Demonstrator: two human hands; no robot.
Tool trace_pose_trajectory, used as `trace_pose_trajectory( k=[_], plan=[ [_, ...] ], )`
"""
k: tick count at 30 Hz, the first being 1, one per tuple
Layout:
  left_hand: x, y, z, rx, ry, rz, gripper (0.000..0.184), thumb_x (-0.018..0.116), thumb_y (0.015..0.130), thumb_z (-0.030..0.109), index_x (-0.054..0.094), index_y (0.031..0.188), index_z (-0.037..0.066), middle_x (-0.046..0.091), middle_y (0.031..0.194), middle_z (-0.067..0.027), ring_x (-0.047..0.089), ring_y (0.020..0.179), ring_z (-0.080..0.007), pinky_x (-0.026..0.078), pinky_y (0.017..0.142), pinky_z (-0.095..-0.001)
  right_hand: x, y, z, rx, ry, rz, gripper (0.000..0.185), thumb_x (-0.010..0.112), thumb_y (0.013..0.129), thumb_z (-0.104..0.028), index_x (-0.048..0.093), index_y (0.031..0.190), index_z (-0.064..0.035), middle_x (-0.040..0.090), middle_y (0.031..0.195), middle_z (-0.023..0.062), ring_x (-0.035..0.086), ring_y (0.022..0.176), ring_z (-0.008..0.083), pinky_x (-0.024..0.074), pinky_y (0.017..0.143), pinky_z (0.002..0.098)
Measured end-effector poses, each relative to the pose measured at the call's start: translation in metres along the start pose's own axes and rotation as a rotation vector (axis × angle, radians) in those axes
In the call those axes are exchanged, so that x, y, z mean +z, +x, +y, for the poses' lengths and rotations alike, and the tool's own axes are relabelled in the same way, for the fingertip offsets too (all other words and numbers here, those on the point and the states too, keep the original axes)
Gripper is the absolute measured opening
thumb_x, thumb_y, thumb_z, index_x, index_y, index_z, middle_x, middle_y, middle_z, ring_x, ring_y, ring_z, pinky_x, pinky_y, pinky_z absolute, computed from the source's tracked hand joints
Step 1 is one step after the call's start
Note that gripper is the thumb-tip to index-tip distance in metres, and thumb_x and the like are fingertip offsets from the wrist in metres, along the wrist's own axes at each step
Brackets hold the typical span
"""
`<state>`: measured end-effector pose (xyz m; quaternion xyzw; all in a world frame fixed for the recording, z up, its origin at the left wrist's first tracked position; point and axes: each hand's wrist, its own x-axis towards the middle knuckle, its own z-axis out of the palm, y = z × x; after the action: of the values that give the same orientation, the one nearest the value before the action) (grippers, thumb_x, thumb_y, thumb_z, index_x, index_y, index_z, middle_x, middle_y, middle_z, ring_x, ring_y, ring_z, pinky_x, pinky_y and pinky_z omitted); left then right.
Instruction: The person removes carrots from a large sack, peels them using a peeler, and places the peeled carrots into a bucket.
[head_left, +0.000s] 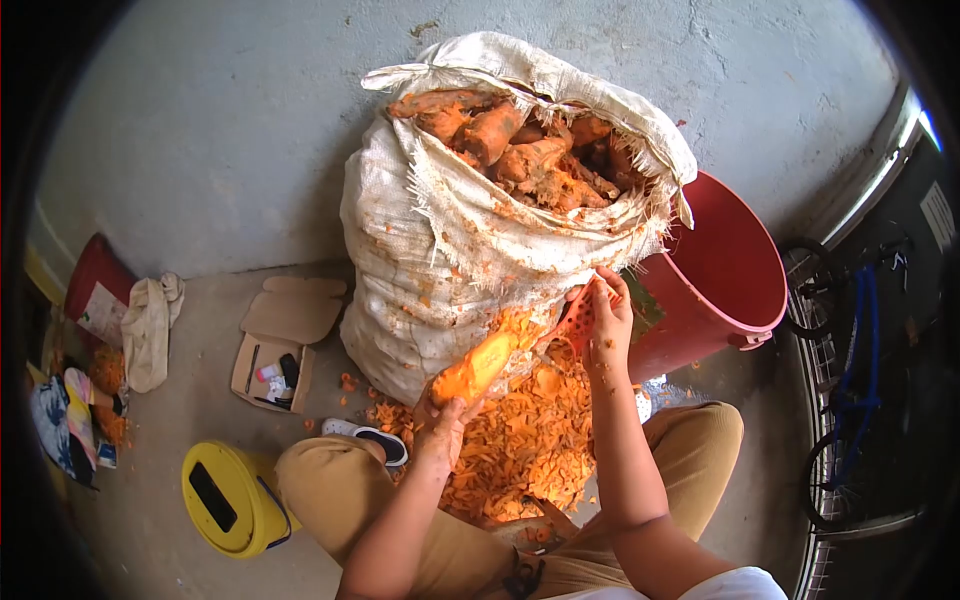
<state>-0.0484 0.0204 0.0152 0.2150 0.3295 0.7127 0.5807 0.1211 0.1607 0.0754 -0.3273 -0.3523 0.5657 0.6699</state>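
Observation:
My left hand [440, 435] is closed round the lower end of a thick orange root vegetable [474, 372], partly peeled and tilted up to the right. My right hand [607, 315] is raised by the front of the sack, its fingers pinched on a red piece dotted with holes [575, 325], whose kind I cannot make out. Behind both hands a white woven sack [385, 250] stands with its mouth folded open. Dirty, thick orange roots [490, 135] fill its top. Below my hands a heap of orange peelings [530, 455] lies between my legs.
A large red bucket [710, 270] stands right of the sack. On the floor at left are an open cardboard box [255, 350] with small items and a yellow lidded bucket [215, 500]. A blue bicycle [860, 370] is at far right; cloths [60, 415] lie at far left.

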Motion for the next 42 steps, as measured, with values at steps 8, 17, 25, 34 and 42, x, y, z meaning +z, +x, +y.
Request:
trace_pose_trajectory(
  k=[8,17,25,34,42],
  plan=[
    [-0.004,0.001,-0.003,-0.031,-0.050,0.019,0.043,0.058,0.079,0.018,0.039,0.112,-0.002,0.052,0.107,-0.0175,0.055,0.093,-0.0311,0.051,0.076,-0.0302,-0.042,0.012,0.034,0.076,-0.158,0.234,0.024,0.043,0.087,-0.015,0.034,0.105,-0.0011,0.058,0.071,0.0134,0.054,0.053,0.0158,0.0472,0.048,0.0274],
    [0.004,0.000,-0.002,-0.178,-0.034,-0.063,0.060,0.065,0.071,0.028,0.039,0.115,-0.003,0.052,0.107,-0.0172,0.057,0.089,-0.0284,0.052,0.070,-0.0271,-0.062,0.012,0.057,0.216,0.360,-0.152,0.017,0.038,0.088,-0.013,0.047,0.081,-0.0002,0.058,0.077,0.0146,0.057,0.053,0.0181,0.0536,0.051,0.0322],
    [0.007,0.010,0.010,-0.269,-0.068,-0.533,0.066,0.075,0.055,0.029,0.050,0.109,-0.001,0.016,0.136,-0.0198,0.034,0.118,-0.0228,0.036,0.091,-0.0336,-0.022,-0.004,0.038,0.531,0.221,-0.025,0.014,0.037,0.088,-0.011,0.043,0.094,0.0002,0.057,0.074,0.0113,0.056,0.057,0.0173,0.0506,0.048,0.0296],
    [0.003,0.005,-0.005,-0.358,0.178,-0.509,0.067,0.073,0.055,0.023,0.047,0.110,-0.005,0.028,0.130,-0.0172,0.041,0.112,-0.0227,0.032,0.095,-0.0346,0.004,-0.017,0.030,0.564,-0.116,-0.054,0.016,0.043,0.085,-0.007,0.037,0.099,-0.0022,0.057,0.079,0.0146,0.058,0.067,0.0199,0.0507,0.055,0.0286],
    [0.000,0.007,-0.004,-0.292,0.096,-0.571,0.064,0.071,0.055,0.017,0.047,0.111,-0.003,0.046,0.114,-0.0120,0.042,0.110,-0.0205,0.030,0.095,-0.0328,-0.005,-0.014,0.040,0.511,-0.224,-0.055,0.026,0.045,0.085,-0.009,0.032,0.105,0.0008,0.057,0.080,0.0160,0.059,0.070,0.0215,0.0517,0.056,0.0306]
  ],
)
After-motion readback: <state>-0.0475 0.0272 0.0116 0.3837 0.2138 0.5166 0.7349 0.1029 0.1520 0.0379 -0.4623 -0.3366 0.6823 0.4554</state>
